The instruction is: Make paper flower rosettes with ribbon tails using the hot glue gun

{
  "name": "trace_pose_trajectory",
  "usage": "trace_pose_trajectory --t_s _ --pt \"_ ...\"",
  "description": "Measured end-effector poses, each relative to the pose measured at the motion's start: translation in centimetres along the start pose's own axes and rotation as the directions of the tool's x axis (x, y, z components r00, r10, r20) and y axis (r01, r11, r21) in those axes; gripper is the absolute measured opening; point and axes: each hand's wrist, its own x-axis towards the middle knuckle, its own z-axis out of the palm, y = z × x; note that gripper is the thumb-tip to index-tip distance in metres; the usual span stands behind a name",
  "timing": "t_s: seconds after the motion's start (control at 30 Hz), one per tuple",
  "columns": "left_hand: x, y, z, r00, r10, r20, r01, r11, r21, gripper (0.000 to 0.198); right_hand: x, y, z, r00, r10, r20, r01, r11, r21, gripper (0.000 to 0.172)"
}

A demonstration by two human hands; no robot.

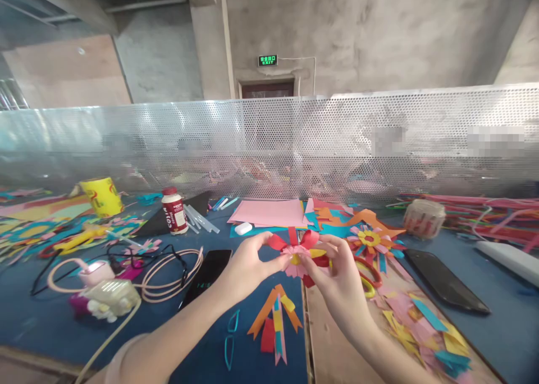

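Between my two hands is a paper flower (pixel 296 267) with red looped petals, a pink pleated middle and some yellow. My left hand (pixel 251 260) pinches its left side with thumb and fingertips. On the right side, my right hand (pixel 337 263) grips the flower, thumb near the pink middle. Below them on the blue table lie paper ribbon tails (pixel 277 323) in orange, pink, yellow and blue, with a red piece. A finished-looking paper flower (pixel 369 239) with a yellow middle sits beyond my right hand. Scissors (pixel 370 277) with red and yellow handles are partly hidden behind that hand.
Pink paper sheets (pixel 267 213), a white case (pixel 243 228) and a red-capped bottle (pixel 174 211) stand farther back. Phones (pixel 446 280) lie on both sides. Cables (pixel 168 277) coil at left. Paper scraps (pixel 425 328) cover the right front. A perforated metal screen (pixel 269 142) crosses behind.
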Motion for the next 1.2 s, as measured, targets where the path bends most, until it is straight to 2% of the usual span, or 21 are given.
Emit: trace_pose_trajectory --t_s 0.07,0.13,0.2,0.23,0.3,0.4,0.47,0.53,0.63,0.7,0.83,0.97,1.2 --pt "-0.3 0.4 0.0 0.996 0.056 -0.075 -0.050 0.995 0.083 0.016 -0.1 0.1 -0.2 0.998 -0.048 0.035 0.048 0.999 0.020 0.039" --pt "-0.6 0.5 -0.2 0.977 0.174 -0.124 -0.152 0.973 0.171 0.013 -0.1 0.2 -0.5 0.989 -0.129 0.068 0.131 0.991 -0.021 0.039" --pt "-0.9 0.4 -0.4 0.932 0.340 -0.125 -0.297 0.916 0.270 0.006 0.0 0.2 -0.9 0.965 -0.236 0.119 0.253 0.955 -0.158 0.031" --pt "-1.0 0.3 -0.5 0.896 0.430 -0.110 -0.379 0.870 0.315 0.003 0.0 0.0 -1.2 0.943 -0.290 0.164 0.323 0.916 -0.238 0.023" --pt "-1.2 0.2 -0.9 0.807 0.585 -0.086 -0.512 0.764 0.392 0.007 0.1 -0.4 -1.7 0.876 -0.401 0.269 0.475 0.811 -0.340 0.011" --pt "-1.5 0.1 -1.4 0.677 0.732 -0.078 -0.627 0.629 0.460 0.010 0.0 -1.1 -2.2 0.729 -0.582 0.360 0.684 0.617 -0.389 0.013" --pt "-1.8 0.1 -1.8 0.631 0.774 -0.056 -0.658 0.572 0.489 0.009 -0.3 -1.5 -2.3 0.639 -0.677 0.365 0.763 0.499 -0.411 0.017" --pt "-2.1 0.0 -2.2 0.628 0.778 -0.015 -0.666 0.546 0.508 0.010 -0.6 -1.8 -2.2 0.587 -0.728 0.354 0.794 0.432 -0.427 0.019" --pt "-2.4 -0.2 -2.6 0.649 0.761 0.024 -0.655 0.542 0.527 0.014 -0.9 -2.1 -1.9 0.555 -0.759 0.341 0.806 0.389 -0.446 0.018" --pt "-2.6 -0.5 -2.7 0.646 0.762 0.026 -0.654 0.536 0.533 0.019 -0.9 -2.2 -1.8 0.541 -0.769 0.342 0.810 0.366 -0.459 0.015" --pt "-2.8 -0.8 -2.8 0.651 0.756 0.059 -0.658 0.525 0.539 0.025 -0.8 -2.2 -1.8 0.528 -0.776 0.345 0.815 0.351 -0.461 0.015" --pt "-2.9 -0.9 -2.9 0.650 0.755 0.092 -0.673 0.515 0.532 0.020 -0.8 -2.4 -1.8 0.526 -0.771 0.360 0.815 0.335 -0.473 0.019" --pt "-2.9 -1.0 -3.0 0.658 0.749 0.082 -0.657 0.518 0.547 0.018 -0.8 -2.7 -1.8 0.520 -0.765 0.381 0.814 0.309 -0.491 0.021"
